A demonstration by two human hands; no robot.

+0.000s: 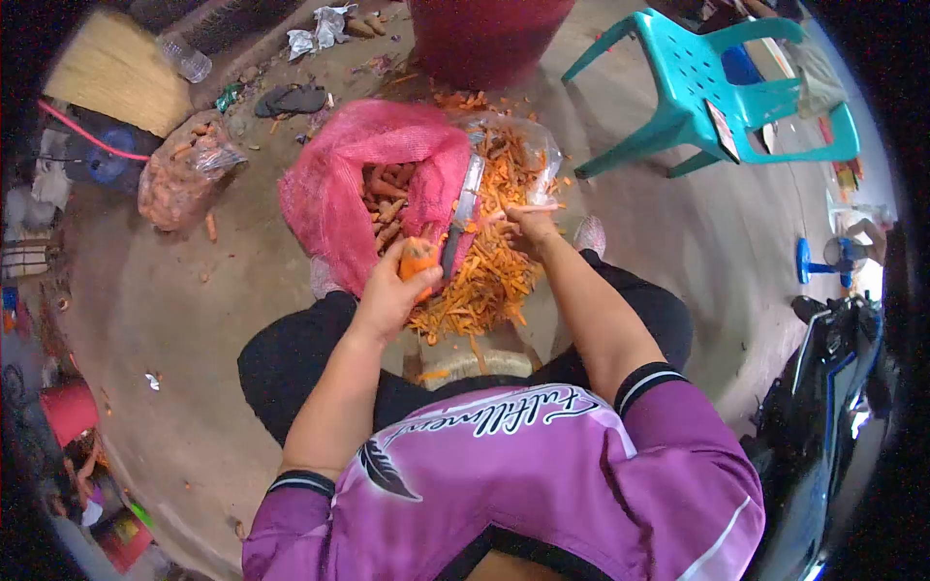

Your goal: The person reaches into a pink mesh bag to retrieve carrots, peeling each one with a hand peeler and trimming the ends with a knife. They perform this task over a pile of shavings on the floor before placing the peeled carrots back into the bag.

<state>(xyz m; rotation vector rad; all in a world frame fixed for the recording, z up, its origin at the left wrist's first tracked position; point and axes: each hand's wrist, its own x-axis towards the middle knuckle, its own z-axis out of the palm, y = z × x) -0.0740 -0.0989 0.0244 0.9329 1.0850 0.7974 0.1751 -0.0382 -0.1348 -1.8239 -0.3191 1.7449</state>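
Note:
My left hand (392,298) is wrapped around an orange carrot (418,263), partly peeled at its upper end. In my right hand (533,232) is a peeler with a pale pink handle (535,207); its blade is hard to make out. Between the hands a knife (469,192) with a dark handle lies along the edge of a pink mesh sack (325,184). Several unpeeled carrots (389,211) fill the sack's mouth. Orange peelings (489,290) are heaped below and beside my right hand, some on a clear plastic bag (545,150).
A teal plastic chair (678,87) stands at upper right, and a red tub (489,44) at the top. A clear bag of carrots (184,179) sits on the left near a dark slipper (291,100). A motorcycle (823,378) is at the right edge.

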